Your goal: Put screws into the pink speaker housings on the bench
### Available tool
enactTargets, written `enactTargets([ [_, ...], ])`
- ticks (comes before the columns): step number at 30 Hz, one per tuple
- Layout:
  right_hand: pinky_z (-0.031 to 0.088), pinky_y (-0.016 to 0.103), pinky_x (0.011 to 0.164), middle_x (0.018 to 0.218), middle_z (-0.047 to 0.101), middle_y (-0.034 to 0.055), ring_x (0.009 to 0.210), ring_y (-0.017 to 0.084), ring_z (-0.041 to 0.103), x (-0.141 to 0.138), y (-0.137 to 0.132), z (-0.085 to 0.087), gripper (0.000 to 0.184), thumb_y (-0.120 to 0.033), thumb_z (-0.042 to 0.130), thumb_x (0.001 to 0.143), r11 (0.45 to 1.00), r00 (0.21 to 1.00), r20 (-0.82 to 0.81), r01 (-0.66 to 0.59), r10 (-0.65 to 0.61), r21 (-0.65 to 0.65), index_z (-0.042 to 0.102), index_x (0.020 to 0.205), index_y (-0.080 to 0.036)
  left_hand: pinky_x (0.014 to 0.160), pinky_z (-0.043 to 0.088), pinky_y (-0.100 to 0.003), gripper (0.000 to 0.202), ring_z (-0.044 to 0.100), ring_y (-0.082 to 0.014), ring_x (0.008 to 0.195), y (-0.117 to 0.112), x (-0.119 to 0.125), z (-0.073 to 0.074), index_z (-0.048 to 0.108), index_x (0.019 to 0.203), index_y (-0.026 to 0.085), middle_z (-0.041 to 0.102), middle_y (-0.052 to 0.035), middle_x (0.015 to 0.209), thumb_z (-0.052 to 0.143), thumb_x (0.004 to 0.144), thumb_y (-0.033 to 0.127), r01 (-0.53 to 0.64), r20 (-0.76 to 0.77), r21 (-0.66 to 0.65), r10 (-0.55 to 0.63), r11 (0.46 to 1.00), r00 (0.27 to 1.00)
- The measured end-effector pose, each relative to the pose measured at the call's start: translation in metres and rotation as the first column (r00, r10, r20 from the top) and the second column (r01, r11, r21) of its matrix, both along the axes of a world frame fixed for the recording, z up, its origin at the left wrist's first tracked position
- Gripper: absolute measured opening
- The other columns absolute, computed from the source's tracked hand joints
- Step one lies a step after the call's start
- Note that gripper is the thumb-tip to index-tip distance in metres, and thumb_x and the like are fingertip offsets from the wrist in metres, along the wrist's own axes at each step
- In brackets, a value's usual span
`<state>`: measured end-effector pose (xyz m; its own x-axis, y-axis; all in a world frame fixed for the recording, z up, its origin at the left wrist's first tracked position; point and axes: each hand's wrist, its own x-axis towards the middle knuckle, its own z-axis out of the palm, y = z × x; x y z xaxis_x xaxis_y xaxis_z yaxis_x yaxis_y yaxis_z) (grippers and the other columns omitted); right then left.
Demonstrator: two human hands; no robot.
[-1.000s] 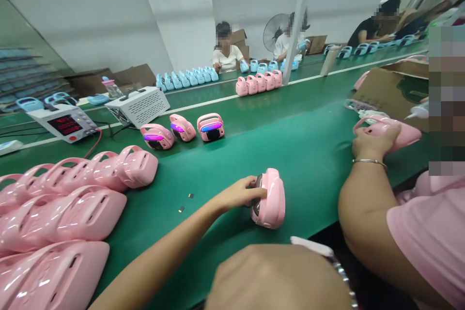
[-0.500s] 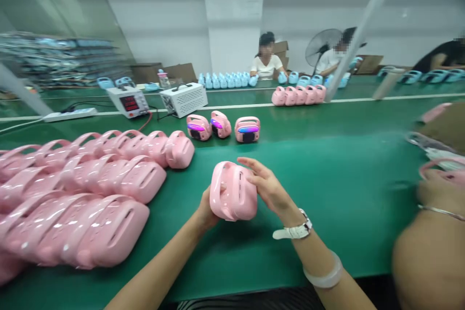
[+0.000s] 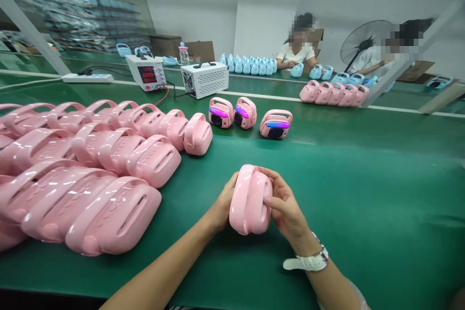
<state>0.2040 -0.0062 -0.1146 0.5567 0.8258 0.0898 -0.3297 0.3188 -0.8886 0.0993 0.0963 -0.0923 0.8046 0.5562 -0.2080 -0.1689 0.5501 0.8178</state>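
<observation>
Above the green table, a glossy pink portable speaker with a looped carry handle is held between both hands, its slotted side turned to the right. My left hand grips it from the left, with the fingertips hidden behind the shell. On the other side my right hand is closed around the right edge, thumb near the slot and fingers over the top. Rows of similar pink speakers stand close together to the left. Beyond the hands, three pink speakers have lit purple-blue strips.
A power supply with red digits and a white vented box stand at the back left, with cables and a power strip. More pink speakers line the back right. People handle blue ones at the far table.
My right hand, with fingers raised before, has closed on the speaker's right edge. The speaker has turned a little. The view has shifted, and another person's arm at right has left it.
</observation>
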Motion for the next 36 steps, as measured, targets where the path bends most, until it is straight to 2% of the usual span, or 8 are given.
enactTargets([
  [3, 0.042, 0.028, 0.095, 0.118, 0.066, -0.0014, 0.109, 0.020, 0.055, 0.000, -0.003, -0.001, 0.049, -0.030, 0.081, 0.062, 1.000, 1.000, 0.008, -0.003, 0.003, 0.003, 0.070, 0.110, -0.032, 0.075, 0.045, -0.031, 0.042, 0.057, -0.0280, 0.095, 0.001, -0.001, -0.003, 0.072, 0.099, 0.017, 0.069, -0.0055, 0.100, 0.072, 0.061, 0.033, 0.026, -0.034, 0.128, -0.021, 0.991, 0.999],
  [12, 0.045, 0.026, 0.090, 0.115, 0.065, -0.0013, 0.103, 0.019, 0.056, -0.001, -0.006, 0.002, 0.049, -0.030, 0.082, 0.060, 1.000, 0.999, -0.034, -0.028, 0.028, -0.003, 0.070, 0.108, -0.032, 0.083, 0.043, -0.030, 0.043, 0.054, -0.0258, 0.101, 0.002, -0.006, -0.019, 0.063, 0.117, 0.021, 0.064, -0.0050, 0.110, 0.062, 0.075, 0.030, 0.110, 0.010, 0.259, -0.117, 0.960, 0.993],
  [19, 0.047, 0.030, 0.089, 0.111, 0.067, 0.0008, 0.100, 0.021, 0.057, 0.001, -0.005, 0.003, 0.050, -0.029, 0.083, 0.056, 0.998, 0.996, -0.084, -0.036, 0.032, -0.049, 0.072, 0.105, -0.030, 0.077, 0.043, -0.030, 0.041, 0.055, -0.0224, 0.091, -0.004, -0.003, -0.030, 0.064, 0.110, 0.021, 0.064, -0.0048, 0.104, 0.069, 0.073, 0.037, 0.089, 0.011, 0.136, -0.091, 0.987, 0.996],
  [22, 0.046, 0.036, 0.095, 0.124, 0.064, 0.0018, 0.113, 0.025, 0.056, 0.004, -0.001, 0.000, 0.051, -0.033, 0.083, 0.058, 1.000, 0.998, -0.055, 0.002, -0.004, -0.030, 0.072, 0.108, -0.033, 0.078, 0.045, -0.033, 0.045, 0.057, -0.0256, 0.092, -0.007, 0.000, -0.024, 0.067, 0.104, 0.018, 0.066, -0.0061, 0.099, 0.072, 0.066, 0.042, -0.006, -0.019, 0.051, 0.007, 0.999, 1.000],
  [25, 0.041, 0.043, 0.104, 0.138, 0.057, 0.0021, 0.128, 0.030, 0.048, 0.003, -0.001, -0.002, 0.040, -0.032, 0.084, 0.062, 0.995, 0.986, 0.139, 0.086, -0.092, 0.046, 0.075, 0.101, -0.034, 0.087, 0.046, -0.037, 0.052, 0.057, -0.0321, 0.107, -0.008, 0.001, -0.016, 0.066, 0.106, 0.017, 0.067, -0.0081, 0.109, 0.073, 0.063, 0.046, -0.080, 0.004, 0.002, 0.080, 0.997, 0.997],
  [30, 0.044, 0.051, 0.103, 0.111, 0.072, 0.0074, 0.117, 0.032, 0.060, -0.002, -0.004, 0.004, 0.005, -0.027, 0.079, 0.073, 0.949, 0.883, 0.351, 0.302, -0.313, 0.088, 0.080, 0.077, -0.030, 0.093, 0.043, -0.036, 0.052, 0.058, -0.0301, 0.111, -0.006, 0.000, -0.005, 0.063, 0.116, 0.020, 0.068, -0.0074, 0.112, 0.072, 0.070, 0.044, -0.070, -0.028, 0.089, 0.073, 0.994, 0.997],
  [34, 0.052, 0.051, 0.093, 0.092, 0.074, 0.0068, 0.105, 0.033, 0.067, 0.013, -0.006, 0.006, 0.009, -0.034, 0.083, 0.068, 0.904, 0.889, 0.170, 0.413, -0.426, 0.107, 0.079, 0.071, -0.027, 0.084, 0.047, -0.034, 0.051, 0.062, -0.0271, 0.100, -0.007, 0.008, 0.007, 0.063, 0.113, 0.019, 0.069, -0.0073, 0.106, 0.075, 0.066, 0.037, 0.028, -0.158, 0.069, -0.016, 0.997, 0.987],
  [36, 0.055, 0.052, 0.087, 0.083, 0.073, 0.0036, 0.099, 0.031, 0.069, 0.028, -0.007, 0.004, 0.017, -0.038, 0.088, 0.060, 0.874, 0.880, -0.029, 0.474, -0.474, 0.106, 0.077, 0.067, -0.027, 0.073, 0.049, -0.033, 0.041, 0.064, -0.0262, 0.087, -0.002, 0.022, 0.019, 0.065, 0.100, 0.014, 0.070, -0.0088, 0.094, 0.073, 0.067, 0.037, -0.086, -0.222, 0.043, 0.093, 0.995, 0.970],
])
